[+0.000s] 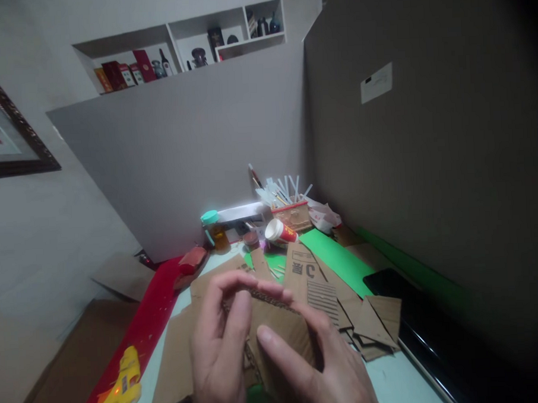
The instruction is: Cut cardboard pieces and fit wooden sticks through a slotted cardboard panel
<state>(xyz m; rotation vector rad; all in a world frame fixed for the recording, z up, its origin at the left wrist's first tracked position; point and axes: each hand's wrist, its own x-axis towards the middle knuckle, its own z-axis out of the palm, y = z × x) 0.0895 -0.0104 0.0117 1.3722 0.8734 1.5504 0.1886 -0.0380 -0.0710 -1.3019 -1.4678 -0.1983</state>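
Observation:
Both of my hands hold one piece of corrugated cardboard (281, 326) up in front of me, low in the head view. My left hand (220, 352) pinches its left edge, thumb in front and fingers curled over the top. My right hand (318, 365) grips its right side, thumb pressed on the face and fingers behind. Under them lie several flat cardboard scraps (372, 327) on a pale table (393, 380), over a green sheet (338, 261).
A yellow glue gun (121, 389) lies at the lower left on a red strip (145, 326). At the back stand a paper cup (279, 232) on its side, a box of sticks (291, 209) and a teal-capped bottle (213, 227). Grey partitions close the back and right.

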